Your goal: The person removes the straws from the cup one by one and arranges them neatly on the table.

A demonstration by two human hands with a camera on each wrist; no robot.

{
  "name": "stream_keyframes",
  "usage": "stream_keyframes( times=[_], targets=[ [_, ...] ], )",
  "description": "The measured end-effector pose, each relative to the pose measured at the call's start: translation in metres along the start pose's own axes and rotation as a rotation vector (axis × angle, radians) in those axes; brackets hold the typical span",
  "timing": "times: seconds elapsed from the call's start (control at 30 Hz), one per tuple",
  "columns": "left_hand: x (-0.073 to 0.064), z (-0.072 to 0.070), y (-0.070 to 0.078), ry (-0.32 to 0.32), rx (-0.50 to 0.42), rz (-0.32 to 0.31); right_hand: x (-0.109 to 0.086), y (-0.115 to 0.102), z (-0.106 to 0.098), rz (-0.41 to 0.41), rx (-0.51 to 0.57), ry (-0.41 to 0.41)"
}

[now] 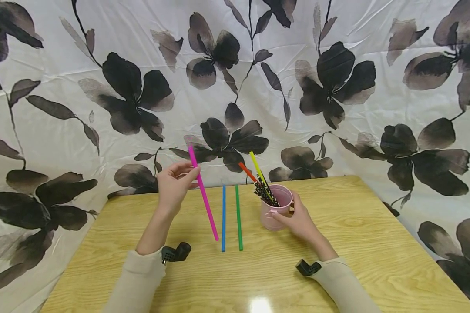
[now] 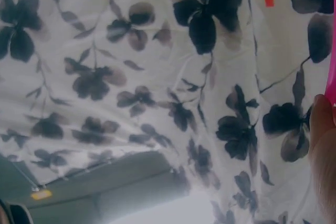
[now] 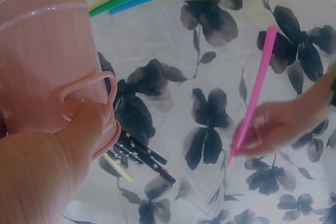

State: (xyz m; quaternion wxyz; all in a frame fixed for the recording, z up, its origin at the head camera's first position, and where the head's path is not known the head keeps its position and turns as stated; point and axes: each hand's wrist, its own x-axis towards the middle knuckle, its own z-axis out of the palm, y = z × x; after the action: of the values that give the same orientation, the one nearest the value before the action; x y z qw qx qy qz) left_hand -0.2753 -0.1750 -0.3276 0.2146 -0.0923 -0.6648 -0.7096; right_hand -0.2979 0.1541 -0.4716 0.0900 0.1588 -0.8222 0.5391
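My left hand (image 1: 176,184) pinches a pink drinking straw (image 1: 205,198) near its upper part, holding it tilted above the table. The right hand (image 1: 299,221) grips a pink metal cup (image 1: 272,219) by its side, thumb at the small handle (image 3: 86,85). Out of the cup stick a yellow straw (image 1: 257,165), a red straw (image 1: 247,171) and several black straws with a white star pattern (image 1: 263,192). Between the hands a blue straw (image 1: 223,219) and a green straw (image 1: 239,219) lie side by side on the table.
The wooden table (image 1: 203,278) runs back to a white cloth (image 1: 235,82) with dark printed flowers, hanging behind it. Black wrist cameras sit on both sleeves, such as the left camera (image 1: 176,252).
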Motion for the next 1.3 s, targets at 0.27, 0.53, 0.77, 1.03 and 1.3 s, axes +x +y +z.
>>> stream_keyframes(
  times=[0.27, 0.53, 0.77, 1.03, 1.3],
  targets=[
    [0.006, -0.013, -0.035, 0.0, 0.083, -0.128, -0.005, -0.021, -0.003, -0.003, 0.02, -0.02],
    [0.02, -0.02, -0.066, -0.043, 0.107, -0.291, -0.008, -0.031, -0.005, -0.003, 0.032, -0.023],
    [0.031, -0.022, -0.092, -0.093, 0.139, -0.418, -0.001, -0.003, -0.001, 0.008, -0.02, -0.016],
    [0.044, -0.029, -0.139, -0.216, 0.164, -0.459, -0.008, -0.027, -0.007, 0.002, 0.02, -0.029],
    [0.048, -0.027, -0.156, -0.149, 0.201, -0.606, -0.009, -0.03, -0.004, 0.005, 0.008, -0.022]
  ],
)
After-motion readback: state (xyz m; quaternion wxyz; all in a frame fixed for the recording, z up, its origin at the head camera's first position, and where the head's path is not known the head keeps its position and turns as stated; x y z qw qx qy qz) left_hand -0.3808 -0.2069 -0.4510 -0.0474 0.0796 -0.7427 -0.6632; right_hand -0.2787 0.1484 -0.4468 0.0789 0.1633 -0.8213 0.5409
